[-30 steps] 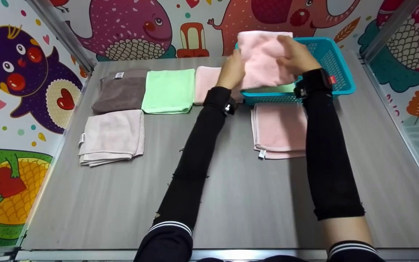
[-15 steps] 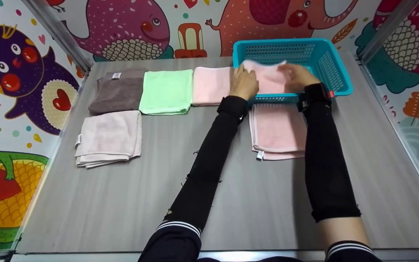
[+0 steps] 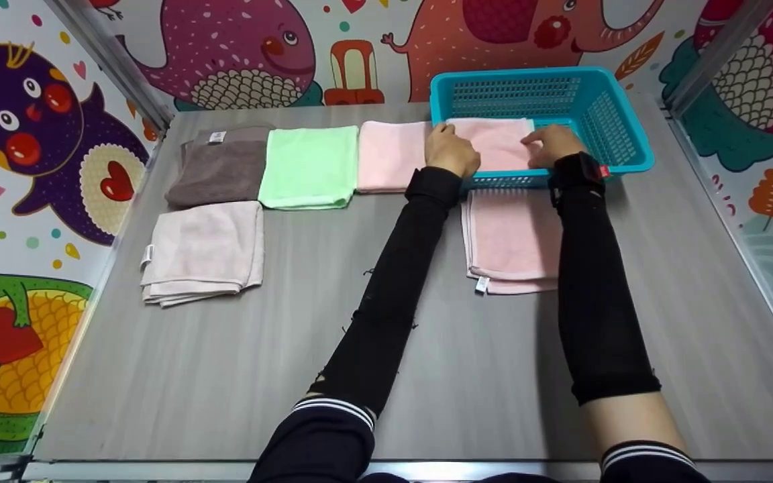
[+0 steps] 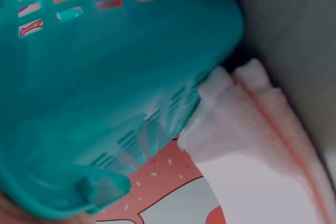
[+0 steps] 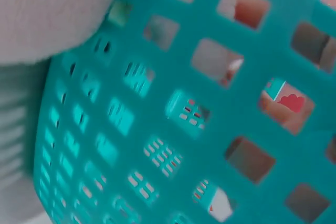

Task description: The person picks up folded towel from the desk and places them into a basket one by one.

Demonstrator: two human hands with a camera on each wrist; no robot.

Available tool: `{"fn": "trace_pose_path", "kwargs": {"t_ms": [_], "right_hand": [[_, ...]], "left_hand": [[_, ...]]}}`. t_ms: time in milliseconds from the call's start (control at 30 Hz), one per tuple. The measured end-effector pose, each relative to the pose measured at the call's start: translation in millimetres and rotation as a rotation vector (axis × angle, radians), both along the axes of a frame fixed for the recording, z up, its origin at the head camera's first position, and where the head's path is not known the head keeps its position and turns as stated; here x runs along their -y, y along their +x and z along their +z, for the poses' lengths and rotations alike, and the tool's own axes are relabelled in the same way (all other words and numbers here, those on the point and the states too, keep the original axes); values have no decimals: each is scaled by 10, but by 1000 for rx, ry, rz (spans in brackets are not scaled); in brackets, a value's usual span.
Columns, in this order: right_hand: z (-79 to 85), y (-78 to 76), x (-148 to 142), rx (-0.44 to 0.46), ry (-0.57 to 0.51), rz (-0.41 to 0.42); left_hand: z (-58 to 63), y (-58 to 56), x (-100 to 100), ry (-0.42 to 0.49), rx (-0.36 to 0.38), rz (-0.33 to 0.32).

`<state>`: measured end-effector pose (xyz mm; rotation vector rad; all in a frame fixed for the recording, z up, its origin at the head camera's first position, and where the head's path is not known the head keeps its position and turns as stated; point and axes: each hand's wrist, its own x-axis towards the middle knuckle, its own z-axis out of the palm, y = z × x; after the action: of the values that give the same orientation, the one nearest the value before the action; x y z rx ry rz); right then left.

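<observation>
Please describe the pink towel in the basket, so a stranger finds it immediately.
At the far side of the grey table stands a teal basket. The pink towel lies in its left half. Other pink towels lie outside, on the table.

1. Your left arm [image 3: 386, 302]: black-sleeved, slanting from bottom centre to upper middle of the head view.
2. Your left hand [image 3: 452, 151]: back uppermost, fingers bent.
3. Your right arm [image 3: 598, 288]: steeper, bare strip at lower right.
4. Your right hand [image 3: 553, 144]: upper right, fingers bent, pointing left.
</observation>
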<state>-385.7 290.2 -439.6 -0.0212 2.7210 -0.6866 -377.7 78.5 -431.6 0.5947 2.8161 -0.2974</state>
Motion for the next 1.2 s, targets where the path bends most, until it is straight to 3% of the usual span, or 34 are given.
{"fn": "trace_pose_path", "kwargs": {"t_ms": [167, 467, 733, 900, 1033, 1200], "right_hand": [[9, -23, 36, 107, 103, -44], [33, -7, 57, 159, 214, 17], [78, 31, 51, 178, 194, 53], [86, 70, 52, 151, 195, 87], [70, 94, 70, 90, 193, 43], [16, 96, 101, -89, 202, -36]], "left_hand": [[16, -21, 2, -33, 11, -90], [-44, 8, 44, 152, -41, -1], [-78, -1, 68, 205, -71, -19], [-101, 11, 97, 262, -85, 9], [-132, 0, 105, 328, -86, 27], [-188, -22, 123, 442, -127, 35]]}}
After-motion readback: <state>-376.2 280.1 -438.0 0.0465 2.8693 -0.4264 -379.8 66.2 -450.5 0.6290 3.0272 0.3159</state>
